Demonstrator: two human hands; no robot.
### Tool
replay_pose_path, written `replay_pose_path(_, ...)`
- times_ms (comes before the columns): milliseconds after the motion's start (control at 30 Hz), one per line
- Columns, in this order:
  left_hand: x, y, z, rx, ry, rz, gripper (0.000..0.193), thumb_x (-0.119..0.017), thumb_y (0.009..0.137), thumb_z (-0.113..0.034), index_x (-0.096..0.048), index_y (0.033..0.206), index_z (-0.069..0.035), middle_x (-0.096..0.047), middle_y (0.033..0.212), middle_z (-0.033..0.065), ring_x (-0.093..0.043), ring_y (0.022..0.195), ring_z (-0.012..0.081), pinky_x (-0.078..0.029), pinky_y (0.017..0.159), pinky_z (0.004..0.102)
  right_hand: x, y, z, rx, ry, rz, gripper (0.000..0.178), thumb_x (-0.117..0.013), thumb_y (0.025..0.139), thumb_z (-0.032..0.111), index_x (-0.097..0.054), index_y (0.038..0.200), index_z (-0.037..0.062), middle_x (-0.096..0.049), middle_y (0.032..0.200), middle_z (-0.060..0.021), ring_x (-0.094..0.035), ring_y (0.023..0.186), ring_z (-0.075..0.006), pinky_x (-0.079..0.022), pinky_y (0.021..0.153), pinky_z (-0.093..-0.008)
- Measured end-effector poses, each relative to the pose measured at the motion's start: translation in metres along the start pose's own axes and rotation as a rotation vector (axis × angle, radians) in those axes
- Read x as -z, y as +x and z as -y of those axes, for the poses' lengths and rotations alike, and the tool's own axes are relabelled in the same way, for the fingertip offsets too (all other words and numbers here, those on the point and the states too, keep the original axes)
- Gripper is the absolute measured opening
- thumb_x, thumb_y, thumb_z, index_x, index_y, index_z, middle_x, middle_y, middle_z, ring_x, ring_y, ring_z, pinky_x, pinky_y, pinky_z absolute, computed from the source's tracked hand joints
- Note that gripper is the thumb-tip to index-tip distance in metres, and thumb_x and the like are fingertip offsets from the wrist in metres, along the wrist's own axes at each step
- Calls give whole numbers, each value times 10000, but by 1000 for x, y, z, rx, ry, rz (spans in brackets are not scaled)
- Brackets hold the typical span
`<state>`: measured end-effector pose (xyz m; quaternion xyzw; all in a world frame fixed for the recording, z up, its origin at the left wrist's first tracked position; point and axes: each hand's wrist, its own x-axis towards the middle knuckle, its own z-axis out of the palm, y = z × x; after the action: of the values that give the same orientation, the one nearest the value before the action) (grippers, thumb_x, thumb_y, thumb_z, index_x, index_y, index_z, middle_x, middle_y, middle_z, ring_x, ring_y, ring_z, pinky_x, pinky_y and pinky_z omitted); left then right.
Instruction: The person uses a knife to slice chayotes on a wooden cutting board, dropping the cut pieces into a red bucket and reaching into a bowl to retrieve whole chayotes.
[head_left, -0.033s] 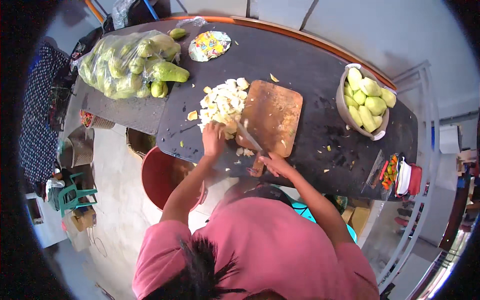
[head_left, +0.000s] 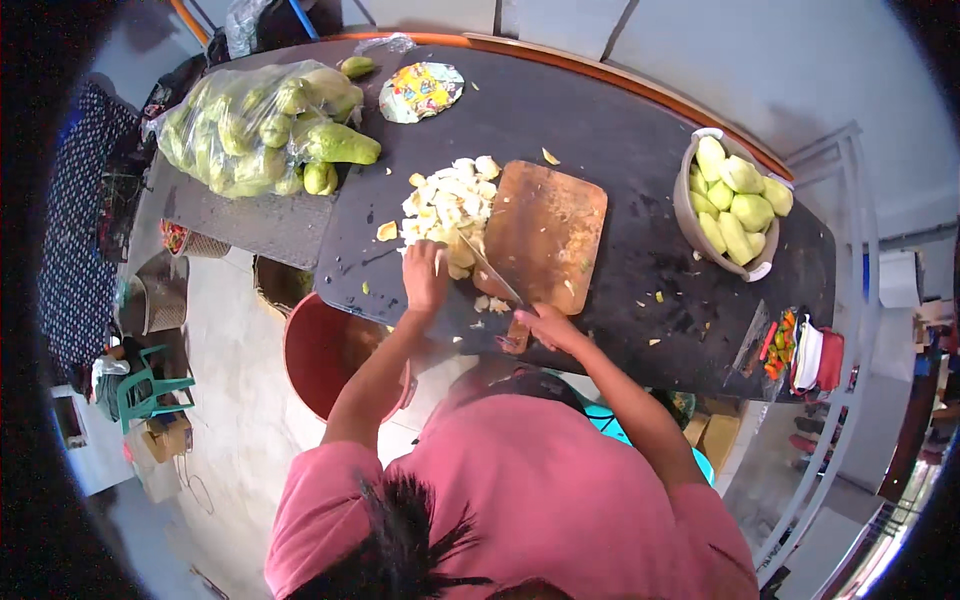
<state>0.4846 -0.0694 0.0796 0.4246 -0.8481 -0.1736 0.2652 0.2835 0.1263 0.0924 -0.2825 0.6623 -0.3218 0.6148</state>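
My right hand (head_left: 550,327) is closed around the handle of a knife (head_left: 497,280). The blade points away and to the left, over the near left side of a wooden cutting board (head_left: 548,225) and the edge of a heap of cut pale pieces (head_left: 445,205). At the near side of that heap, my left hand (head_left: 425,278) has its fingers curled down among the pieces. A pale bit shows by its thumb, but what the fingers grip is too small to make out. The board's handle extends toward me beneath the right hand.
A clear plastic bag of green fruits (head_left: 250,130) lies at the far left, near a patterned round cloth (head_left: 420,92). At the right stands a basin (head_left: 690,205) of peeled pale-green fruits. Small peppers (head_left: 778,345) lie near the right edge. A reddish tub (head_left: 310,360) sits below the table.
The knife's blade has swung slightly, its tip now farther left over the pieces. My left hand has shifted a little at the heap's edge.
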Motion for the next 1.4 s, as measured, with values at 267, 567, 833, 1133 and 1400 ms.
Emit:
replay_pose_path(267, 34, 31, -56, -245, -102, 53, 339, -701, 760, -135, -641, 1093, -137, -553, 1128, 89, -475, 1075, 315, -373, 924, 433, -24, -22, 67, 271, -940, -423, 333, -609, 885, 323, -530, 941, 5, -639, 749, -225, -637, 751, -417, -510, 659, -495)
replay_pose_path(567, 22, 42, -29, -448, -10, 175, 209, -683, 779, -182, -683, 985, -154, -562, 1109, 72, -475, 1077, 311, -354, 968, 455, -22, -52, 52, 259, -986, -644, 324, -633, 866, 299, -547, 999, 16, -656, 773, -203, -657, 750, -399, -528, 662, -488)
replay_pose_path(833, 24, 38, -58, -470, -51, 213, 370, -708, 735, -170, -641, 1097, -142, -539, 1187, 63, -455, 1117, 313, -351, 976, 464, -15, -70, 39, 208, -1027, -563, 304, -645, 857, 277, -541, 1007, 34, -657, 778, -195, -664, 750, -389, -536, 639, -483)
replay_pose_path(1133, -1, 63, -47, -113, 235, -32, 206, -746, 706, -133, -664, 894, -150, -568, 1071, 52, -472, 1089, 294, -353, 944, 455, 35, -87, 34, 314, -989, -579, 315, -633, 870, 311, -571, 990, 26, -655, 764, -206, -656, 752, -395, -526, 646, -487)
replay_pose_path(1400, -52, 107, -219, -431, -219, 108, 223, -671, 763, -58, -621, 980, -47, -589, 1038, 156, -538, 1024, 364, -412, 919, 447, 81, -102, -3, 286, -824, -455, 369, -618, 881, 352, -579, 1086, 47, -661, 813, -209, -656, 783, -405, -532, 680, -502)
